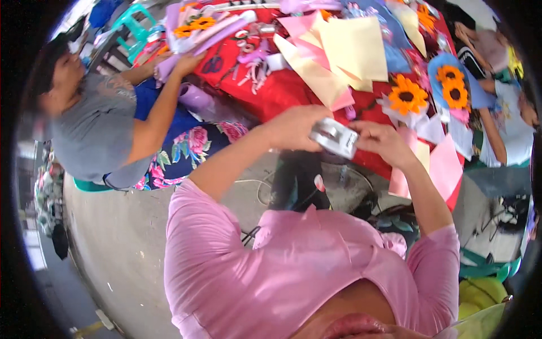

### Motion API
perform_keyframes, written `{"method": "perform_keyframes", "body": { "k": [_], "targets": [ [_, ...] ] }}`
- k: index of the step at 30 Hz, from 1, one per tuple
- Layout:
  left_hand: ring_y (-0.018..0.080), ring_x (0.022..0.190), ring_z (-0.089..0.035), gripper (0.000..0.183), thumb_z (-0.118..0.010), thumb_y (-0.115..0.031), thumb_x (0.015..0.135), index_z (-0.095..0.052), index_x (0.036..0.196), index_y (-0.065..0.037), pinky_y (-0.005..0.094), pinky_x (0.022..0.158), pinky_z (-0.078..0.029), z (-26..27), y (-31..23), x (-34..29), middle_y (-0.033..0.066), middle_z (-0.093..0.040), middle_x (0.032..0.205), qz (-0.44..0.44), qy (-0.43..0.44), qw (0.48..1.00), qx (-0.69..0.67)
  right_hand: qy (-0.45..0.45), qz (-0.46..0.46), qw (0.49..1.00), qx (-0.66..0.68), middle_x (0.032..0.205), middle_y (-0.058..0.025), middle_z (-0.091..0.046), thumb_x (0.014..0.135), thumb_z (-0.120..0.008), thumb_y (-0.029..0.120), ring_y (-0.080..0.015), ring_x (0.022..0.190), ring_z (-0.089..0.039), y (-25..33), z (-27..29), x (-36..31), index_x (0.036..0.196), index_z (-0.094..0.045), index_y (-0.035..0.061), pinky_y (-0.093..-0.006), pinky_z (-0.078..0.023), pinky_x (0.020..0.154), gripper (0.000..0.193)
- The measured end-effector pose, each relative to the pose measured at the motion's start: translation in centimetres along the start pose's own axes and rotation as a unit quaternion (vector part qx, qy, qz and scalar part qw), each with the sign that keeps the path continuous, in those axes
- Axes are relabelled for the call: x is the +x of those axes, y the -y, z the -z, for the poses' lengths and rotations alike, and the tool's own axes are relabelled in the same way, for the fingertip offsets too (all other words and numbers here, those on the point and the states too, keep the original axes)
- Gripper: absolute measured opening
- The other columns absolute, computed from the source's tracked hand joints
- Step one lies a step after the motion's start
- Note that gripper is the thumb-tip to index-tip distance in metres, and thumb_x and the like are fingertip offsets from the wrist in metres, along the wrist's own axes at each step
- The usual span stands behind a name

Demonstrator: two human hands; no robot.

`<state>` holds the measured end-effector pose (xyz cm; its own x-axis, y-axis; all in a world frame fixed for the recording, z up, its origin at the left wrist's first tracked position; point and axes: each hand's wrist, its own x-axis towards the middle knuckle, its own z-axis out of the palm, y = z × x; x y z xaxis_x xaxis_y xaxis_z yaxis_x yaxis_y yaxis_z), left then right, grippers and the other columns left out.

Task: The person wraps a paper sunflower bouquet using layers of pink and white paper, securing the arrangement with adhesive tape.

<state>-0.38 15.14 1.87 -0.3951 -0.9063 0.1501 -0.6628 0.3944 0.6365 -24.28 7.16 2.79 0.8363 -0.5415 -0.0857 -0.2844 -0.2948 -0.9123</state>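
Observation:
A small grey-and-white box (339, 141), perhaps cardboard, is held up in front of me at the near edge of the table. My left hand (298, 127) grips its left end with closed fingers. At the right end, the bent fingers of my right hand (383, 141) pinch the box's edge. What the box contains is hidden. Just beyond my hands lie cream wrapping sheets (353, 53) and pink paper (307, 31). An orange sunflower (407, 95) in white wrap sits past my right hand.
The red-covered table (276, 93) bears scissors (213, 64), ribbons (258, 73) and a blue-wrapped sunflower bouquet (451, 85). Pink sheets (443, 166) lie at its near right corner. A seated co-worker (107, 113) handles a lilac-wrapped bouquet (186, 42) at left; other people sit at right.

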Motion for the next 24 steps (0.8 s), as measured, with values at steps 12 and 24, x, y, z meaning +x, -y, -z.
{"method": "perform_keyframes", "body": {
  "k": [12,24],
  "targets": [
    [0.0253,0.093,-0.059,0.061,-0.077,-0.014,0.056,-0.050,0.110,-0.008,0.0331,0.081,-0.046,1.2,2.2,-6.0,0.0117,-0.059,0.100,0.095,-0.104,0.989,-0.052,-0.015,-0.012,0.994,0.112,0.098,-0.0096,-0.062,0.079,-0.058,0.006,-0.0114,0.080,-0.058,-0.3,-1.3,-0.1,0.075,-0.060,-0.0027,-0.0250,-0.045,0.070,0.010],
    [0.0303,0.104,-0.049,0.062,-0.075,-0.015,0.053,-0.052,0.111,-0.010,0.0383,0.090,-0.039,3.4,14.1,-1.6,0.0105,-0.056,0.108,0.129,-0.057,0.965,0.221,-0.074,-0.056,0.980,-0.179,0.078,-0.0120,-0.060,0.077,-0.058,0.009,-0.0263,0.074,-0.059,-3.3,-2.7,-5.8,0.084,-0.063,0.0017,-0.0330,-0.045,0.065,0.011]
  ]
}}
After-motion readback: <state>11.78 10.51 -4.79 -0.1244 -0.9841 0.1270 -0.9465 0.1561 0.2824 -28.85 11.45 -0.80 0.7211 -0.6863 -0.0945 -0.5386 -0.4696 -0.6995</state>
